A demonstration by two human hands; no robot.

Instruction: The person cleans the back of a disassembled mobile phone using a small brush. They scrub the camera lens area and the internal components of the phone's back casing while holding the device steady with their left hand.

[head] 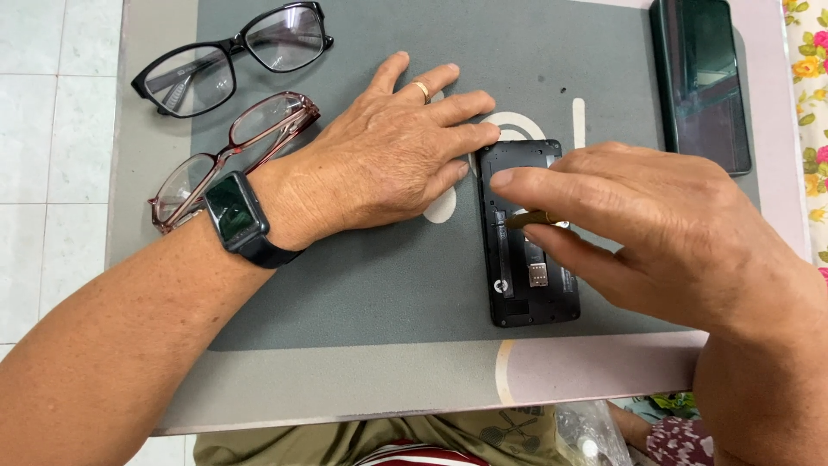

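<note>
Opened black phone (526,285), back cover off, lying on grey mat (362,293) atop the surface; left hand (388,160) flat and released beside it, fingertips at its top edge; right hand (673,233) pinching a thin yellowish tool (535,218) over its interior.

Black-framed glasses (233,59) at far left of grey mat (362,285), lenses up. Reddish-brown glasses (231,160) just below them, tilted, partly off mat edge. Dark phone (700,82) lying flat at far right corner of mat. Mat covers most of pale tabletop (345,388). White floor tiles (52,129) at left. Floral cloth (811,103) at right edge.
</note>
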